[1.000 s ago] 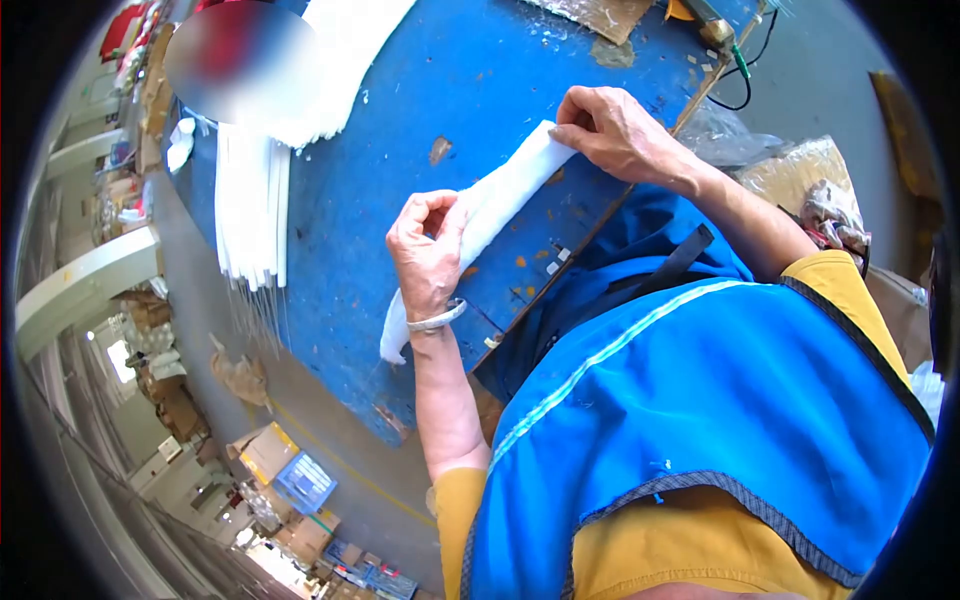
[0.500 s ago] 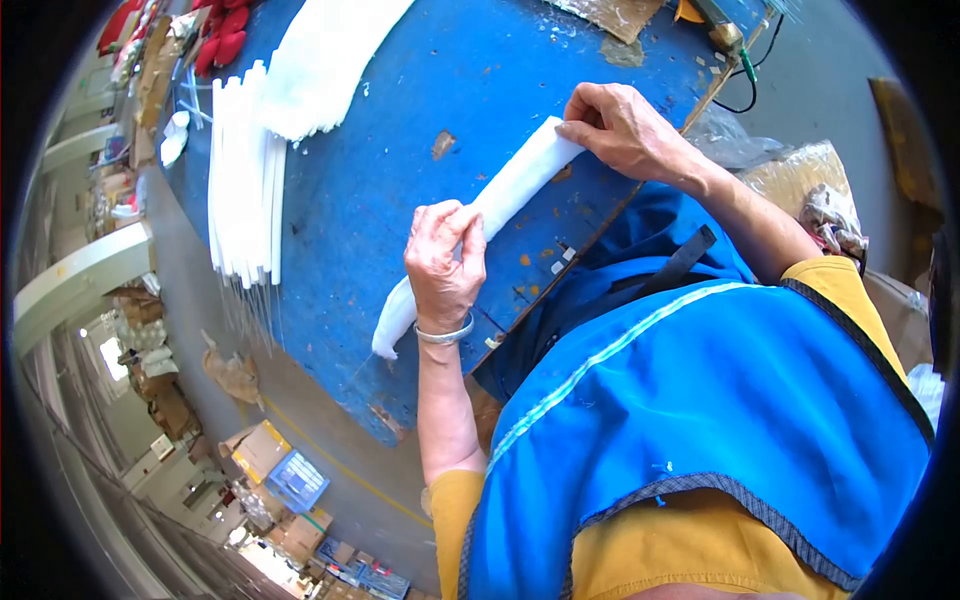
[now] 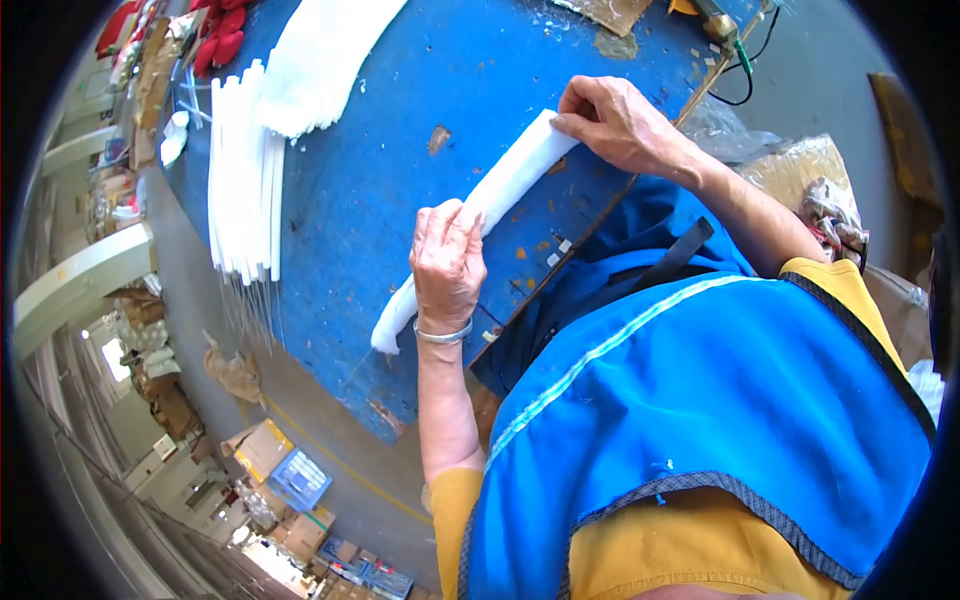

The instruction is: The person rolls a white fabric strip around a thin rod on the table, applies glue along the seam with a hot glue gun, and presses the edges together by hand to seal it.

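Observation:
A long white strip of batting (image 3: 522,168), folded or rolled into a narrow length, lies slantwise on the blue table. My right hand (image 3: 622,125) pinches its far end between thumb and fingers. Around its lower middle my left hand (image 3: 447,262), with a bracelet on the wrist, is closed with fingers bent over the strip. The tapered lower end sticks out past the left hand, and a thin wire seems to trail from it. What lies under the left palm is hidden.
A bundle of white rods with thin wires (image 3: 245,180) lies at the table's left. Above it is a white batting sheet (image 3: 325,60). Red padded pieces (image 3: 225,35) sit at the far left corner. A corded tool (image 3: 718,25) and cardboard (image 3: 610,12) are at the far edge.
My left hand has turned, its fingers now lying flatter and more closed over the strip. My right hand has shifted slightly up and left with the strip's end.

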`<action>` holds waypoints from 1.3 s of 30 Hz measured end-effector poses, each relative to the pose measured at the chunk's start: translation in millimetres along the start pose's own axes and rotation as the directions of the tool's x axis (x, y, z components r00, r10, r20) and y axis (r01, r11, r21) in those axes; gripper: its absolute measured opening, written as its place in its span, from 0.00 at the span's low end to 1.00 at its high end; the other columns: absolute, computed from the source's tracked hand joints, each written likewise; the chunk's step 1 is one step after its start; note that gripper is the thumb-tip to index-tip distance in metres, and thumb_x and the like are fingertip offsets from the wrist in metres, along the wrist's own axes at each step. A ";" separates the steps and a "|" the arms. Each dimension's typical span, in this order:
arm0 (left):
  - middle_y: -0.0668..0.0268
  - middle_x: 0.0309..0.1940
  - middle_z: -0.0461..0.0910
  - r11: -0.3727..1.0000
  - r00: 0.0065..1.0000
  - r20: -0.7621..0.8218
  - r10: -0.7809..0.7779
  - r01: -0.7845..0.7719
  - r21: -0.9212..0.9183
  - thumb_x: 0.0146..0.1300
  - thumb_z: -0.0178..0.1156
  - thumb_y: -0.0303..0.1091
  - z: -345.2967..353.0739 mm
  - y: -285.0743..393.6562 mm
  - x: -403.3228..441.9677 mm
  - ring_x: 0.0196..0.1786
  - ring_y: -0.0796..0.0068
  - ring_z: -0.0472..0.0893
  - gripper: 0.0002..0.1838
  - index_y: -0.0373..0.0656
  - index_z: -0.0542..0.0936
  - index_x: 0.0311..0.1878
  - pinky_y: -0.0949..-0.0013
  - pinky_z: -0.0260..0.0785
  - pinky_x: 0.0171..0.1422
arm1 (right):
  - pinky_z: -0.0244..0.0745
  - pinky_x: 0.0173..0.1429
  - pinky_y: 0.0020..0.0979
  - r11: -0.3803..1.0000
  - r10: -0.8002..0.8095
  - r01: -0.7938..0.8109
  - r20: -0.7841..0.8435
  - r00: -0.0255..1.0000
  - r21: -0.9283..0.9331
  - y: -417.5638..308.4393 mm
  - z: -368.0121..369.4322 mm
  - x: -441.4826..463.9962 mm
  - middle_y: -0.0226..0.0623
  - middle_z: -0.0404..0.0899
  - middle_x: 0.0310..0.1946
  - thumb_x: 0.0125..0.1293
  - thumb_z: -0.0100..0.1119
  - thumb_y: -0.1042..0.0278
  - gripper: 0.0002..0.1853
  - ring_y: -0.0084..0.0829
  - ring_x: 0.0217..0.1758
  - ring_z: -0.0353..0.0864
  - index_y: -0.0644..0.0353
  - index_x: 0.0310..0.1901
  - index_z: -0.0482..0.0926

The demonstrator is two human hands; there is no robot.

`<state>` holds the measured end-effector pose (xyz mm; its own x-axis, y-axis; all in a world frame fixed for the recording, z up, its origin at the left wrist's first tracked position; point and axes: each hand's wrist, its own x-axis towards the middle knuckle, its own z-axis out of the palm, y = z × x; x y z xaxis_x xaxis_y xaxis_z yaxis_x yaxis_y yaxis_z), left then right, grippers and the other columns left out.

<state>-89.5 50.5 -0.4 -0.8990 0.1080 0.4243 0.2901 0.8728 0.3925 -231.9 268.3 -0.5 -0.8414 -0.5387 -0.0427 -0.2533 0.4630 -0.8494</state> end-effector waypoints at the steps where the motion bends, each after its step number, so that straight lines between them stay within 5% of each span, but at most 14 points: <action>1: 0.57 0.35 0.78 1.000 1.000 -0.001 0.001 -0.001 0.001 0.53 0.65 0.21 -0.8 0.6 -1.6 0.36 0.57 0.77 0.08 0.37 0.80 0.38 0.60 0.72 0.42 | 0.77 0.40 0.37 1.000 -0.006 0.006 -0.002 1.000 0.003 0.3 1.3 -1.0 0.49 0.81 0.29 0.63 0.59 0.63 0.14 0.40 0.32 0.82 0.70 0.35 0.79; 4: 0.58 0.35 0.78 0.998 1.000 -0.009 0.019 -0.019 0.059 0.52 0.66 0.22 0.1 3.2 -2.0 0.36 0.58 0.77 0.09 0.37 0.80 0.37 0.61 0.72 0.42 | 0.74 0.36 0.33 1.000 0.004 -0.004 -0.011 1.000 -0.013 1.4 3.1 -1.0 0.43 0.80 0.27 0.62 0.60 0.64 0.13 0.31 0.29 0.79 0.68 0.34 0.77; 8: 0.59 0.36 0.77 0.993 0.999 -0.015 0.045 -0.043 0.110 0.52 0.65 0.22 4.5 2.4 -3.8 0.37 0.59 0.77 0.11 0.38 0.79 0.40 0.60 0.71 0.43 | 0.74 0.36 0.33 1.000 0.008 -0.008 -0.024 1.000 0.008 3.0 4.6 -1.3 0.43 0.80 0.27 0.63 0.60 0.64 0.13 0.31 0.30 0.79 0.69 0.34 0.77; 12: 0.60 0.36 0.77 0.989 0.996 -0.045 0.072 -0.065 0.134 0.53 0.64 0.22 7.6 2.0 -6.5 0.37 0.61 0.76 0.11 0.39 0.79 0.41 0.61 0.69 0.43 | 0.77 0.41 0.37 1.000 0.021 -0.021 0.008 1.000 -0.009 -2.6 1.0 -1.3 0.49 0.81 0.30 0.63 0.59 0.64 0.13 0.41 0.33 0.82 0.69 0.35 0.79; 18: 0.59 0.34 0.77 0.994 0.994 -0.098 0.054 -0.044 0.101 0.54 0.65 0.22 9.7 0.0 -7.1 0.35 0.59 0.76 0.09 0.40 0.79 0.39 0.61 0.70 0.40 | 0.77 0.40 0.37 1.000 0.009 -0.009 0.014 1.000 -0.007 -4.0 -0.7 -0.4 0.50 0.81 0.30 0.61 0.59 0.64 0.13 0.42 0.34 0.82 0.69 0.34 0.78; 19: 0.59 0.34 0.77 0.993 0.994 -0.096 0.051 -0.040 0.112 0.54 0.65 0.22 9.9 -0.1 -7.2 0.35 0.59 0.76 0.08 0.39 0.79 0.39 0.61 0.70 0.41 | 0.74 0.36 0.34 1.000 0.000 0.000 0.003 1.000 -0.001 -1.0 1.4 0.0 0.45 0.80 0.27 0.62 0.60 0.62 0.14 0.33 0.30 0.79 0.69 0.34 0.77; 29: 0.59 0.36 0.78 0.974 0.989 -0.095 0.114 -0.092 0.206 0.54 0.64 0.23 11.0 1.5 -10.2 0.38 0.60 0.76 0.08 0.38 0.78 0.38 0.60 0.68 0.44 | 0.72 0.34 0.32 0.997 0.053 -0.052 0.026 0.998 -0.049 -4.5 -0.5 3.8 0.41 0.78 0.24 0.59 0.63 0.60 0.16 0.29 0.27 0.76 0.68 0.32 0.77; 33: 0.59 0.36 0.78 0.977 0.989 -0.097 0.109 -0.089 0.194 0.54 0.64 0.24 11.8 -0.7 -10.8 0.38 0.61 0.76 0.08 0.38 0.78 0.38 0.61 0.68 0.45 | 0.76 0.40 0.39 0.968 0.053 -0.049 0.011 0.999 -0.247 -20.0 -10.3 -0.6 0.48 0.80 0.30 0.59 0.63 0.59 0.16 0.44 0.33 0.81 0.67 0.36 0.77; 37: 0.59 0.36 0.78 0.979 0.988 -0.103 0.111 -0.091 0.180 0.55 0.63 0.24 11.3 0.1 -10.6 0.38 0.61 0.76 0.08 0.38 0.78 0.39 0.61 0.68 0.44 | 0.75 0.47 0.39 0.872 -0.337 0.252 -0.142 0.931 -0.419 -28.6 -4.7 -12.6 0.43 0.76 0.45 0.59 0.64 0.60 0.18 0.44 0.42 0.78 0.58 0.48 0.75; 39: 0.59 0.36 0.78 0.982 0.988 -0.105 0.110 -0.091 0.168 0.55 0.62 0.24 11.0 0.4 -10.0 0.38 0.61 0.76 0.08 0.38 0.78 0.39 0.61 0.67 0.44 | 0.68 0.60 0.44 0.705 -0.567 0.511 0.042 0.823 -0.492 -39.4 6.8 -18.2 0.44 0.73 0.53 0.60 0.63 0.60 0.22 0.43 0.57 0.72 0.55 0.54 0.74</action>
<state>-84.1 55.1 -13.4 -0.8224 0.1526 0.5481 0.3114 0.9269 0.2093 -203.4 255.1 30.2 -0.5285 -0.7355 0.4240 -0.8434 0.3975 -0.3616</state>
